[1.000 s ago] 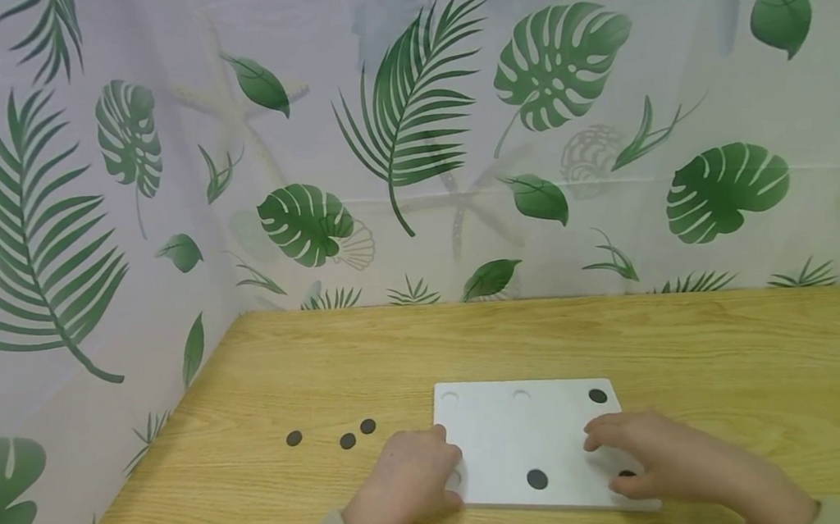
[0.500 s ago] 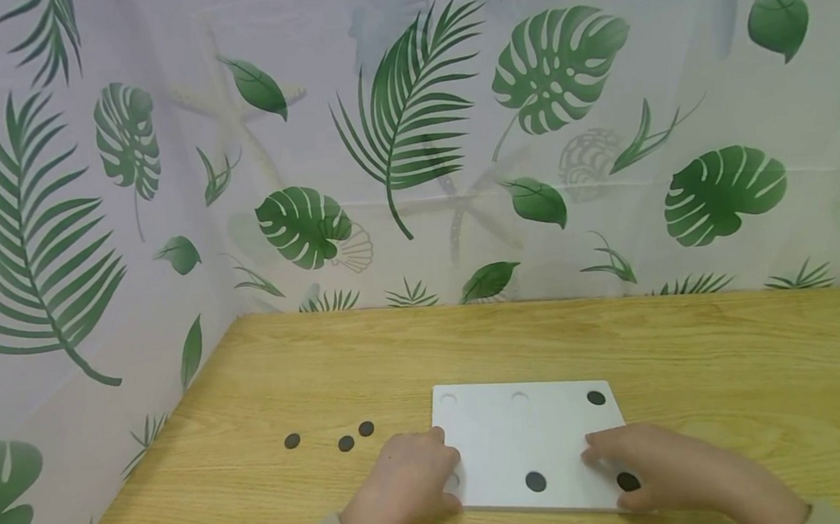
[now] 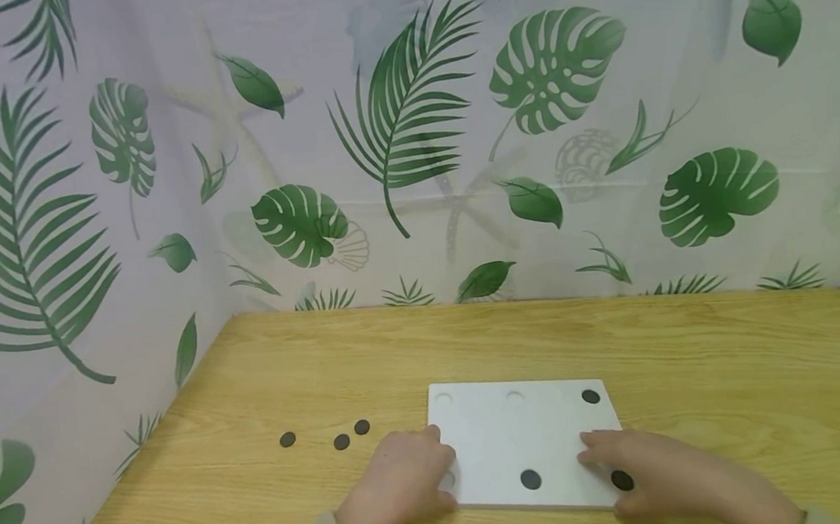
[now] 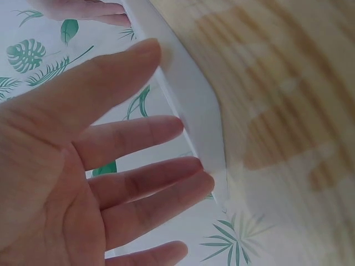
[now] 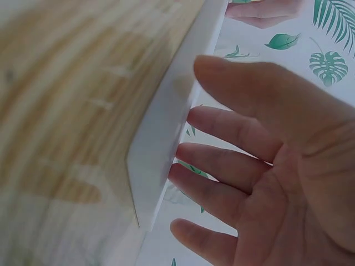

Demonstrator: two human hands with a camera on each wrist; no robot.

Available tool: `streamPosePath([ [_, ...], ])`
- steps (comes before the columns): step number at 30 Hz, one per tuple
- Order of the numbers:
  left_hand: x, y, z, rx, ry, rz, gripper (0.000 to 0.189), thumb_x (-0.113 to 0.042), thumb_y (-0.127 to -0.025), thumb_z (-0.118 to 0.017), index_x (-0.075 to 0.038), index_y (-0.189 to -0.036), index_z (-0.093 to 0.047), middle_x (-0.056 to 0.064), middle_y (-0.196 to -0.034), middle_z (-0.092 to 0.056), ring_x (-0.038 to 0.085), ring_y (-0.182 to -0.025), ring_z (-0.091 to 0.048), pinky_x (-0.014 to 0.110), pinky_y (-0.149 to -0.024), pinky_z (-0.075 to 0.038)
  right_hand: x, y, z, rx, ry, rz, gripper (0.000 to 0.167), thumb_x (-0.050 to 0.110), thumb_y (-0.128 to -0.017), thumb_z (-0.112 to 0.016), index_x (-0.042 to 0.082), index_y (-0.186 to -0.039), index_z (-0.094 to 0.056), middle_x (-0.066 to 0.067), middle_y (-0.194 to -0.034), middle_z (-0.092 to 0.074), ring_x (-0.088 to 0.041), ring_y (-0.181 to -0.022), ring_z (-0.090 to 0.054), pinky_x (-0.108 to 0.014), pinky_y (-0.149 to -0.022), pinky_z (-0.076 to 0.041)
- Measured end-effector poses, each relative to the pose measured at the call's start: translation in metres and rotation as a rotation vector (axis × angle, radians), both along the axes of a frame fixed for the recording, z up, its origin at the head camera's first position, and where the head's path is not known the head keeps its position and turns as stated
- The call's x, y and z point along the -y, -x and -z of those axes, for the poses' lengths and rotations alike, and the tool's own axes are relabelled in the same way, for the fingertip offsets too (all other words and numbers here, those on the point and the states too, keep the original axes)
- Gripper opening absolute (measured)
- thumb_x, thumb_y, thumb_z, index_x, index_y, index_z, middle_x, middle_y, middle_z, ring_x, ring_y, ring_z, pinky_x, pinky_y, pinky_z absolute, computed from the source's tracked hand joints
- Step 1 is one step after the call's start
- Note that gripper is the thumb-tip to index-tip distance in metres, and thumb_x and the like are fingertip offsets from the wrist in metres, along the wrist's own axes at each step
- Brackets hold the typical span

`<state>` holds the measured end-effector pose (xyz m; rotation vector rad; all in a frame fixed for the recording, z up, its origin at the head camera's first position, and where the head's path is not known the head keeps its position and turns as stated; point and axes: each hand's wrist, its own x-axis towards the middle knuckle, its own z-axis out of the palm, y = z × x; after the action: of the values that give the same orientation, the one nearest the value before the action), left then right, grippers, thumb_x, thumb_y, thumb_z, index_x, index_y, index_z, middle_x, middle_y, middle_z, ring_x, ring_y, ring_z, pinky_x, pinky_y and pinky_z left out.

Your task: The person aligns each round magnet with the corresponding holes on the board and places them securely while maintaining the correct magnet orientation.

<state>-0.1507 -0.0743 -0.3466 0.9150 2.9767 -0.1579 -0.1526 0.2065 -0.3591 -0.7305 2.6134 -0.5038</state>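
Note:
A flat white rectangular board (image 3: 504, 440) lies on the wooden table, with shallow round recesses along its far and left sides. Black discs sit at its far right corner (image 3: 590, 397), near the middle of its front edge (image 3: 531, 479) and at its front right corner (image 3: 622, 480). My left hand (image 3: 400, 481) rests on the board's left end, its nearly straight fingers touching the top, as the left wrist view shows. At the right end, my right hand (image 3: 673, 472) touches the board with spread, relaxed fingers; its thumb and index finger lie either side of the corner disc.
Three loose black discs (image 3: 341, 442) lie on the table (image 3: 368, 356) left of the board. A leaf-printed cloth (image 3: 410, 131) hangs behind the table and along its left side.
My right hand has settled lower onto the board's right end, and the front right disc shows more fully. The left hand holds its place. Everything has shifted slightly left in the head view.

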Motion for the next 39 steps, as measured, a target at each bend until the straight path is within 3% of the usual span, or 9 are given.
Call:
streamPosePath([
  [7, 0.002, 0.003, -0.001, 0.045, -0.012, 0.009, 0.026, -0.037, -0.065, -0.073, -0.015, -0.075, -0.063, -0.006, -0.067, -0.042, 0.008, -0.054, -0.039, 0.023, -0.051, -0.034, 0.002, -0.001, 0.000, 0.026, 0.002, 0.031, 0.049, 0.016, -0.066, -0.074, 0.005, -0.111, -0.060, -0.015, -0.124, -0.048, -0.034, -0.114, -0.042, -0.050, -0.091, -0.032],
  [12, 0.009, 0.006, -0.003, 0.034, -0.029, 0.014, 0.026, -0.037, -0.068, -0.072, -0.015, -0.079, -0.064, -0.006, -0.069, -0.046, 0.006, -0.056, -0.040, 0.021, -0.050, -0.035, 0.003, -0.001, 0.000, 0.045, 0.001, 0.058, 0.048, 0.015, -0.066, -0.073, 0.006, -0.112, -0.060, -0.014, -0.124, -0.048, -0.033, -0.115, -0.042, -0.050, -0.091, -0.031],
  [19, 0.017, 0.012, -0.007, 0.024, -0.036, -0.072, 0.028, -0.036, -0.067, -0.073, -0.016, -0.086, -0.067, -0.005, -0.071, -0.048, 0.008, -0.055, -0.042, 0.026, -0.047, -0.037, 0.002, 0.000, 0.000, 0.019, -0.013, 0.028, 0.048, 0.017, -0.067, -0.073, 0.006, -0.112, -0.060, -0.015, -0.124, -0.048, -0.033, -0.114, -0.043, -0.049, -0.091, -0.032],
  [28, 0.029, 0.021, -0.006, 0.006, -0.051, -0.099, 0.034, -0.035, -0.066, -0.074, -0.013, -0.092, -0.066, -0.003, -0.075, -0.051, 0.008, -0.060, -0.044, 0.025, -0.051, -0.041, 0.000, 0.001, -0.001, 0.002, 0.000, 0.011, 0.048, 0.016, -0.068, -0.073, 0.005, -0.112, -0.060, -0.015, -0.124, -0.048, -0.034, -0.114, -0.043, -0.049, -0.090, -0.033],
  [33, 0.035, 0.023, -0.005, 0.000, -0.081, -0.134, 0.024, -0.024, -0.068, -0.071, -0.012, -0.088, -0.066, -0.001, -0.073, -0.052, 0.010, -0.057, -0.044, 0.025, -0.048, -0.039, -0.001, 0.001, -0.001, 0.007, 0.005, 0.015, 0.048, 0.016, -0.068, -0.073, 0.006, -0.113, -0.060, -0.014, -0.124, -0.048, -0.033, -0.114, -0.043, -0.049, -0.090, -0.033],
  [39, 0.041, 0.027, -0.003, 0.031, -0.101, -0.183, 0.029, -0.023, -0.067, -0.071, -0.011, -0.093, -0.067, 0.003, -0.085, -0.058, 0.015, -0.068, -0.054, 0.030, -0.056, -0.045, 0.000, 0.000, -0.001, 0.003, 0.007, 0.010, 0.047, 0.016, -0.067, -0.074, 0.005, -0.111, -0.060, -0.014, -0.123, -0.049, -0.033, -0.113, -0.044, -0.048, -0.089, -0.034],
])
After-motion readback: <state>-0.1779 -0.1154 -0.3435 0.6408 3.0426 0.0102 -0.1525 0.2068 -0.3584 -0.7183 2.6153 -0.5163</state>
